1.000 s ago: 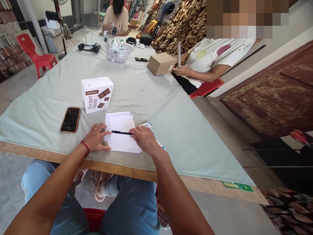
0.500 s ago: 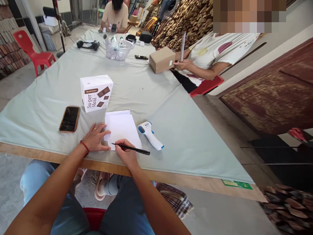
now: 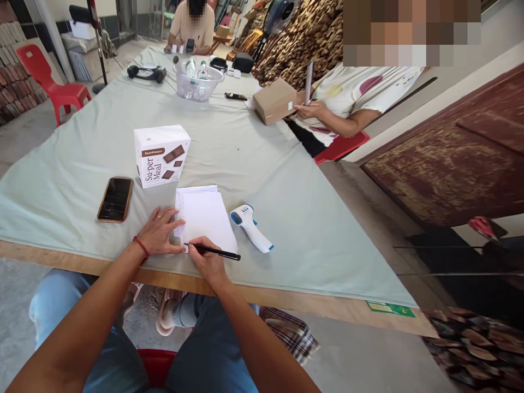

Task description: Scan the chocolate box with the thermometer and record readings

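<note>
My right hand (image 3: 208,263) grips a black pen (image 3: 219,252), its tip at the lower left of a white sheet of paper (image 3: 204,218). Fingers spread, my left hand (image 3: 162,232) rests on the left edge of the paper and on the cloth beside it. Under the top sheet, other sheets with writing along the left edge peek out. To the right of the paper lies a white and blue infrared thermometer (image 3: 250,228). A white Su-per Meal box (image 3: 160,155) stands behind the paper, and a smartphone (image 3: 115,200) lies to the left.
A pale green cloth covers the table (image 3: 311,234). Farther back are a clear plastic basin (image 3: 198,87) with bottles, a cardboard box (image 3: 275,101) and a black device (image 3: 146,73). One person sits at the right holding a flat object; another sits at the far end.
My right hand has shifted slightly left and down with the pen, nearer to my left thumb. The cardboard box near the person at the right has turned a little.
</note>
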The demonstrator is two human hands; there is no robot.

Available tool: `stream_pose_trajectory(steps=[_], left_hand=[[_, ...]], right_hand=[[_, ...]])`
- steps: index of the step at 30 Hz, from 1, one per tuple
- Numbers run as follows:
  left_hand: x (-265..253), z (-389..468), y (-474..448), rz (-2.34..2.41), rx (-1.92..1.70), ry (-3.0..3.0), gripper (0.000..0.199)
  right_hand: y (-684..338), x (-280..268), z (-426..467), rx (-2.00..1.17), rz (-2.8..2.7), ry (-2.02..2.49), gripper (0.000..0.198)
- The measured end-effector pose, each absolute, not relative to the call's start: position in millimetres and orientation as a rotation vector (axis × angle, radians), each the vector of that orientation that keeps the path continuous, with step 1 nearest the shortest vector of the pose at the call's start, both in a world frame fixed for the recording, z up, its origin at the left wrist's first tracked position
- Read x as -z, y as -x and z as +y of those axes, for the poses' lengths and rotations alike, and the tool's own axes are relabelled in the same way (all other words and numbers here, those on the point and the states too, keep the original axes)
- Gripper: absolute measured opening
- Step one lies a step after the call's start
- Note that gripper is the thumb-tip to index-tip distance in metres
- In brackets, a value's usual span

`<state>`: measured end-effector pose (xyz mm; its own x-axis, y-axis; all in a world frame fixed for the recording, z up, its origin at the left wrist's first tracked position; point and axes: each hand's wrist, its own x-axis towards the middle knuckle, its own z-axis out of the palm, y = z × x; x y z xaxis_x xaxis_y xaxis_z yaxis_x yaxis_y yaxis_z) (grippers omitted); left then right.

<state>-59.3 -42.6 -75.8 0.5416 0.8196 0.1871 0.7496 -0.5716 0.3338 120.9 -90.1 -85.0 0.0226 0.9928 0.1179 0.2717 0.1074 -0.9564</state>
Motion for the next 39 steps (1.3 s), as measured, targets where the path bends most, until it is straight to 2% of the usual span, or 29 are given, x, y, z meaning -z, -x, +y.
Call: stream_pose_trajectory(steps=[39], left_hand=[[71.6, -44.5, 57.9, 1.352, -0.433, -2.548, 0.072]], right_hand=[[-123.2, 90.8, -89.5, -0.889, -1.490, 1.314, 0.016]])
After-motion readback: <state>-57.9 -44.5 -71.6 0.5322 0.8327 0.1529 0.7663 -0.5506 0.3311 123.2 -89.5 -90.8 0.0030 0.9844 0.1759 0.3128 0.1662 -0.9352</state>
